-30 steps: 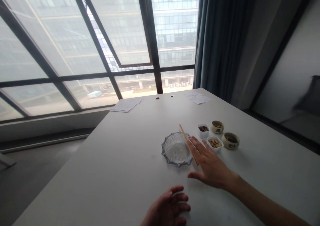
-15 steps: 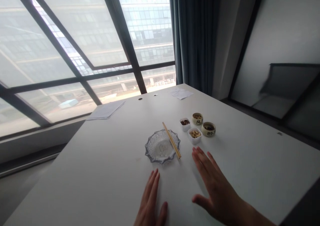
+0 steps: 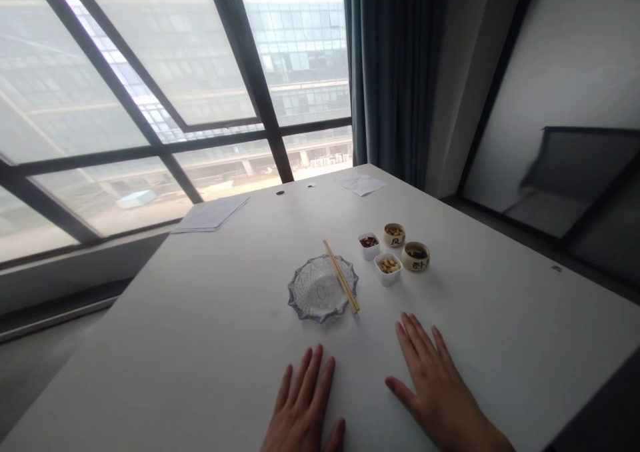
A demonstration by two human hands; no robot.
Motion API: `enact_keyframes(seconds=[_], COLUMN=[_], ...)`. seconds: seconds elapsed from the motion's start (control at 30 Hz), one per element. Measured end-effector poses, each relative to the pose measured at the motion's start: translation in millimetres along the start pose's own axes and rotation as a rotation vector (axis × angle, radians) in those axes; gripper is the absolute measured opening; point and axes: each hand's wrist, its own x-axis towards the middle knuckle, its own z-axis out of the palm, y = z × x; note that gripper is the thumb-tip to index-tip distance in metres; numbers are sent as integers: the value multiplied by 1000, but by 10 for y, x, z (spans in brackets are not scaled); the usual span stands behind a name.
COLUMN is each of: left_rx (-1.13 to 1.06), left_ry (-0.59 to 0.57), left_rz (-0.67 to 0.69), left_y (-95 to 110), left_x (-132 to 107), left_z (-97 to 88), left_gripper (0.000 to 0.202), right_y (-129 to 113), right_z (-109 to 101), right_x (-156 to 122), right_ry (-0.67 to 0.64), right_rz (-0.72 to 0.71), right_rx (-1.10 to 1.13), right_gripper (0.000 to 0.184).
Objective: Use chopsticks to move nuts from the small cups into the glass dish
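My left hand (image 3: 303,402) lies flat on the white table (image 3: 165,359) with its fingers spread, just in front of a scalloped glass dish (image 3: 317,287). A pair of wooden chopsticks (image 3: 341,276) rests across the dish's right rim. To the right, my right hand (image 3: 434,387) is palm down, fingers out, holding nothing. Beyond it stand two white plastic tubs: one tub (image 3: 388,270) has pale brown pieces, the other tub (image 3: 369,246) dark reddish pieces. Beside them are two cream ceramic cups with black characters: a nearer cup (image 3: 415,257) with dark contents and a farther cup (image 3: 395,235) with brownish pieces.
White paper sheets (image 3: 210,215) lie at the table's far left edge, and more paper (image 3: 361,183) lies near the far corner. Large windows (image 3: 190,59) stand behind the table, with a dark blue curtain (image 3: 397,72) at their right.
My right hand has drawn back from the tubs and lowered to the tabletop. My left hand's fingers have spread and flattened. The dish, chopsticks, tubs and cups have stayed in place.
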Motion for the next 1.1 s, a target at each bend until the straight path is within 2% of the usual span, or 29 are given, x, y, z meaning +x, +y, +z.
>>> enact_keyframes(seconds=[0.3, 0.63, 0.9, 1.03, 1.1], left_rx=[-228, -443, -301, -261, -290], left_ry=[-92, -124, -106, -47, 14], left_rz=[-49, -53, 8, 9, -4], left_y=[-16, -85, -86, -49, 26], left_x=[-70, -81, -64, -34, 57], left_z=[-53, -66, 28, 169, 174], left_gripper=[71, 74, 72, 65, 63], right_y=[-16, -19, 1, 102, 183], right_z=[-62, 94, 51, -71, -187], right_x=[75, 138, 186, 215, 229], right_ry=[9, 78, 70, 6, -37], right_rz=[-1, -40, -26, -9, 12], right_rx=[43, 48, 65, 130, 186], right_gripper=[64, 57, 56, 56, 56])
